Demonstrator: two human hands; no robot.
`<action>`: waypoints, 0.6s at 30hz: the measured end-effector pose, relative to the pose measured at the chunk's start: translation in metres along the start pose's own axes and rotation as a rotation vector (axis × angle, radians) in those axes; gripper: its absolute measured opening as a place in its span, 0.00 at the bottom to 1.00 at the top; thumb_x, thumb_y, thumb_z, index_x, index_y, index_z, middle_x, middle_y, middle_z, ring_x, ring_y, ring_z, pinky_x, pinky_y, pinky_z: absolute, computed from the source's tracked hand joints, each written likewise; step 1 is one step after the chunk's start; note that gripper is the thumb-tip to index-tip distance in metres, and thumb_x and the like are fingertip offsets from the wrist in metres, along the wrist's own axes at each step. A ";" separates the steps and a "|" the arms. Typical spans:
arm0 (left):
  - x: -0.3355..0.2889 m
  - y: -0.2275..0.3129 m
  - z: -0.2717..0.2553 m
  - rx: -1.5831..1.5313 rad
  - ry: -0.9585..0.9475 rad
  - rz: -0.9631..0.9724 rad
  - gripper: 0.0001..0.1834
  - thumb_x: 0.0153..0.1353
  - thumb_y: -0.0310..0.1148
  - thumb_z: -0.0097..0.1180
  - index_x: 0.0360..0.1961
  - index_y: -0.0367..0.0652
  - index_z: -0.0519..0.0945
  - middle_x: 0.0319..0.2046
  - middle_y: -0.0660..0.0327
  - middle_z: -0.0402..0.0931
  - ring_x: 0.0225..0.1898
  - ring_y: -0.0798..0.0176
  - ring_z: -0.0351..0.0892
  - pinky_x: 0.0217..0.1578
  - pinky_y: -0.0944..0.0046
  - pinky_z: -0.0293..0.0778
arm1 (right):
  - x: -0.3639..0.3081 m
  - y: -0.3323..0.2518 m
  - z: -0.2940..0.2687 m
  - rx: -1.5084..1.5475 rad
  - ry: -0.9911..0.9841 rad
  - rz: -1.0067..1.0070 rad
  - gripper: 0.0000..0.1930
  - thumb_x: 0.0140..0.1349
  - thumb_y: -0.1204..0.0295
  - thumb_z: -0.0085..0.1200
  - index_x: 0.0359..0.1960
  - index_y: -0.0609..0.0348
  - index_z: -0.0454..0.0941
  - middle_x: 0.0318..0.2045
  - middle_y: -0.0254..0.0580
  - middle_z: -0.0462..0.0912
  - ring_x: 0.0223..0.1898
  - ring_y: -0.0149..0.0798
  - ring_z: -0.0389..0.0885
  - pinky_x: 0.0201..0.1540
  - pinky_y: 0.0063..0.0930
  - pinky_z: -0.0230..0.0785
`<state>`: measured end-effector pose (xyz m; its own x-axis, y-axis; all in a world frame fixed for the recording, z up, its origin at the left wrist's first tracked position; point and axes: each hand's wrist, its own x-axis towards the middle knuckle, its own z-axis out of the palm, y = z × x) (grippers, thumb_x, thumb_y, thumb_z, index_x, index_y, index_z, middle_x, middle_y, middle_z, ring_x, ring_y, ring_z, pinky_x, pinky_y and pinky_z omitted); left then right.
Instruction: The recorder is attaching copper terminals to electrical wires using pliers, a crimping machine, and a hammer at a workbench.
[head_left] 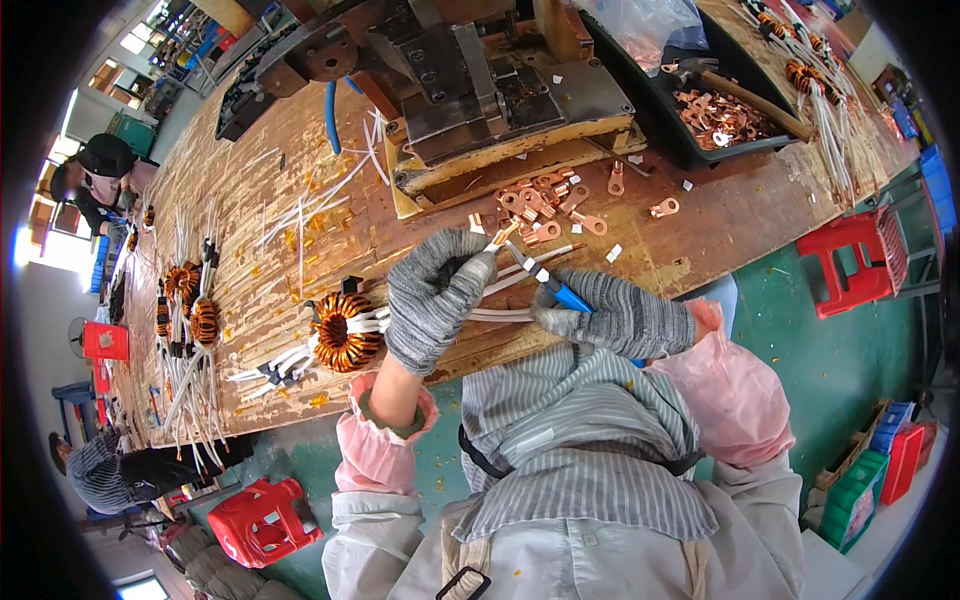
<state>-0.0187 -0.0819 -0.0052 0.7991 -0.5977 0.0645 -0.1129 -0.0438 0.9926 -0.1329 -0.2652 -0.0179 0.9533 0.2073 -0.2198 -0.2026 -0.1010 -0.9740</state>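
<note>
- Wooden bench [255,330], scuffed and worn, carrying everything below.
- Dark metal press [450,110] on a yellowish base, standing on the far side of the bench.
- Black tray [690,135] to the right of the press, holding copper pieces, a wooden handle and a clear plastic bag [645,30].
- Coil bundles [183,283] well to the left of the press, their white leads trailing toward the near edge.
- Right hand [625,315], in a grey striped glove, on the near side of the press toward its right; its grip is wrapped around a blue-handled tool.
- Left hand [432,300], gloved alike, in front of the press; its grip is pinched on a white wire.
- Ring coil [345,332], copper-wound, nearer than the press and left of it, just beside the left hand.
- Blue-handled tool [570,297], its tip angled toward the press, close to the wire's end; contact cannot be told.
- White wire [506,236], its bare copper end just before the press.
- Copper lugs [540,204], loosely heaped along the press's near side.
</note>
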 end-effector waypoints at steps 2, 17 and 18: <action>0.000 0.000 0.001 -0.025 0.008 -0.003 0.08 0.57 0.31 0.54 0.36 0.38 0.76 0.23 0.64 0.76 0.20 0.77 0.70 0.19 0.78 0.64 | 0.000 -0.002 -0.001 0.037 -0.040 0.055 0.20 0.59 0.53 0.52 0.40 0.59 0.71 0.27 0.35 0.73 0.26 0.30 0.70 0.30 0.26 0.64; -0.002 0.003 0.001 -0.034 0.010 -0.006 0.08 0.57 0.32 0.54 0.34 0.37 0.77 0.20 0.64 0.76 0.16 0.76 0.67 0.15 0.76 0.62 | -0.004 -0.001 0.002 0.191 -0.101 0.122 0.25 0.59 0.50 0.50 0.46 0.59 0.69 0.22 0.30 0.70 0.21 0.23 0.68 0.23 0.18 0.62; -0.002 0.004 0.002 -0.034 0.019 -0.008 0.08 0.57 0.32 0.54 0.33 0.37 0.77 0.20 0.64 0.75 0.16 0.76 0.67 0.15 0.76 0.61 | -0.003 -0.001 0.002 0.176 -0.100 0.106 0.24 0.59 0.50 0.50 0.46 0.59 0.69 0.22 0.30 0.70 0.21 0.23 0.68 0.23 0.18 0.62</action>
<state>-0.0220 -0.0821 -0.0019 0.8111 -0.5820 0.0583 -0.0866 -0.0209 0.9960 -0.1360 -0.2642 -0.0166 0.8993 0.3011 -0.3172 -0.3448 0.0422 -0.9377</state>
